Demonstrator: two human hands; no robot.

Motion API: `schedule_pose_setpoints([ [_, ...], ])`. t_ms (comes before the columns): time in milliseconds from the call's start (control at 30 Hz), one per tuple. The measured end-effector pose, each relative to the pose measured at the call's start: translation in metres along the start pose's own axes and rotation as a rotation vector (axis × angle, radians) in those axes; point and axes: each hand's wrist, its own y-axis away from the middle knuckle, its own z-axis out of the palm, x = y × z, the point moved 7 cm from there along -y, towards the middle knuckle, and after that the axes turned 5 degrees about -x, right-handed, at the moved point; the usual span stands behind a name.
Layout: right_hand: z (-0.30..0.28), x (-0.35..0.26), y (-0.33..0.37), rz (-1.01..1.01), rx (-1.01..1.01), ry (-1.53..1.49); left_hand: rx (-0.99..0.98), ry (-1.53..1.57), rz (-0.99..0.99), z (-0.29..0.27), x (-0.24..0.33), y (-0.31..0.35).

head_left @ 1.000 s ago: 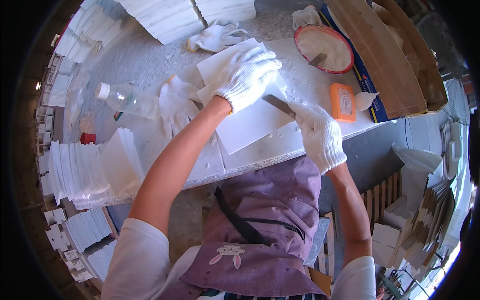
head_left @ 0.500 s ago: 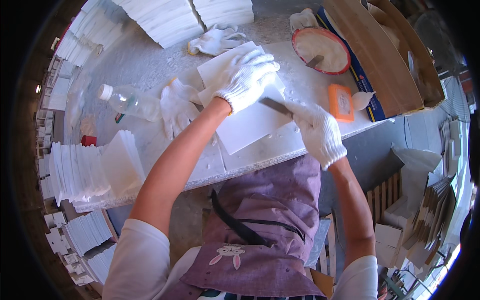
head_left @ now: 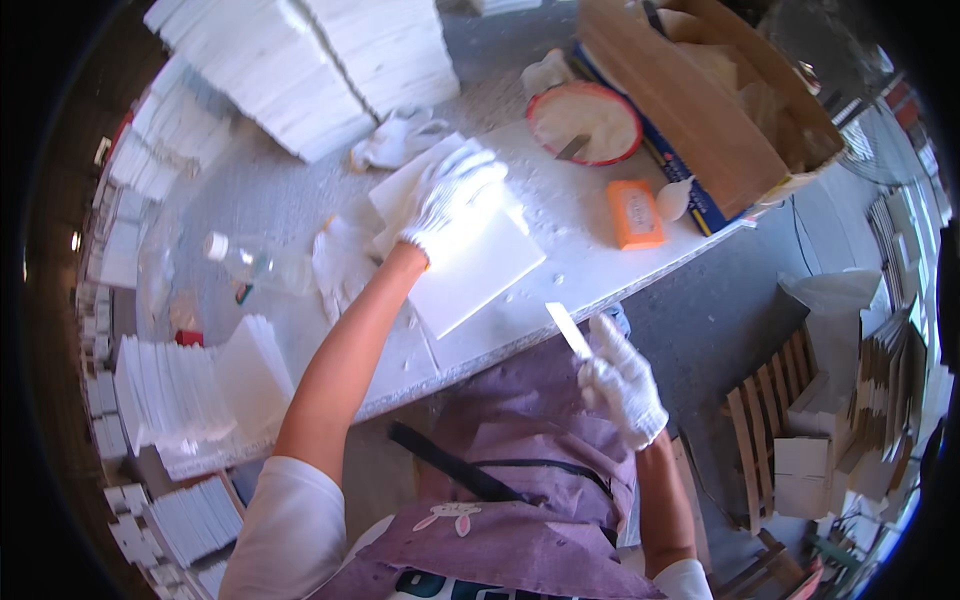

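In a white knitted glove, my left hand (head_left: 452, 205) lies with outstretched fingers on the upper part of a flat white panel (head_left: 480, 278). Another white sheet shows partly beneath that hand. My right hand (head_left: 622, 388), also gloved, is closed on a narrow flat metal blade (head_left: 568, 328), which points up and left. That hand hangs off the table's front edge, above my purple apron (head_left: 540, 430), with the blade apart from the panel. One loose white glove (head_left: 338, 265) lies left of the panel, and a second loose glove (head_left: 398, 137) lies beyond it.
A red-rimmed bowl (head_left: 637, 130) holds white paste and a small spatula (head_left: 573, 147). Near it are an orange box (head_left: 636, 214), a white bulb (head_left: 674, 199) and a cardboard box (head_left: 690, 125). A clear bottle (head_left: 268, 265), upright panels (head_left: 175, 390) and tall white stacks (head_left: 270, 75) occupy the left.
My right hand has drawn the blade away from the panel, down toward me past the table edge. My left hand stays on the panel. The whole view has shifted and tilted.
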Motion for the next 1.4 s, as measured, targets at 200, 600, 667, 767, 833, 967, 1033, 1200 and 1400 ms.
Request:
schedule_pose_setpoints([
  [200, 0.032, 0.056, 0.006, -0.016, -0.270, -0.571, 0.049, 0.062, -0.029, -0.016, 0.002, -0.004],
  [600, 0.044, -0.003, 0.008, -0.135, -0.051, -0.209, -0.213, 1.166, -0.612, -0.024, 0.152, 0.078],
  [667, 0.050, -0.002, 0.013, -0.093, -0.045, -0.112, -0.204, 1.112, -0.642, -0.023, 0.162, 0.091],
  [767, 0.047, 0.013, 0.017, -0.025, -0.013, -0.083, -0.335, 0.963, -0.564, -0.018, 0.166, 0.100],
  [833, 0.043, 0.024, 0.019, 0.007, 0.006, -0.056, -0.409, 0.774, -0.404, -0.031, 0.181, 0.089],
  [967, 0.037, 0.034, 0.027, 0.066, -0.056, 0.021, -0.540, 0.581, -0.132, -0.033, 0.188, 0.092],
  [1033, 0.030, 0.036, 0.030, 0.079, 0.038, 0.011, -0.552, 0.555, -0.123, -0.034, 0.188, 0.092],
  [1200, -0.012, 0.043, 0.033, -0.078, 0.177, 0.080, -0.065, 0.157, -0.135, -0.054, 0.147, 0.080],
  [1400, -0.007, 0.041, 0.030, -0.070, 0.213, 0.038, -0.206, -0.121, 0.040, -0.029, 0.145, 0.053],
])
